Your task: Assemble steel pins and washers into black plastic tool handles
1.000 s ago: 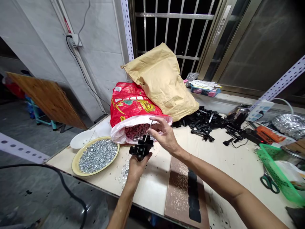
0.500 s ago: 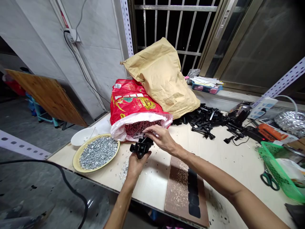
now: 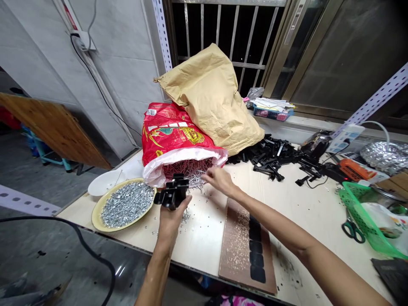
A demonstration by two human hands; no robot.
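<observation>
My left hand [image 3: 170, 221] is wrapped round several black plastic parts [image 3: 174, 193], held bunched together above the table. They hang in front of the open mouth of a red and white bag [image 3: 181, 138]. Inside that bag lie reddish-brown thin rods, with silver metal pins [image 3: 196, 179] heaped at its lip. My right hand [image 3: 219, 180] is at these pins, fingers and thumb pinched together at the heap's right edge. Whatever is between the fingertips is too small to make out.
A yellow bowl of small metal washers [image 3: 127, 204] stands left, beside a white bowl [image 3: 103, 183]. A tan sack [image 3: 213, 97] leans on the red bag. Black parts [image 3: 270, 155] are piled behind. A brown board [image 3: 234, 250], scissors [image 3: 353, 229] and a green basket [image 3: 371, 223] lie right.
My right hand pushed a metal pin down into the black parts, then left them and moved right to the heap of pins. My left hand shifted slightly left and up with the parts.
</observation>
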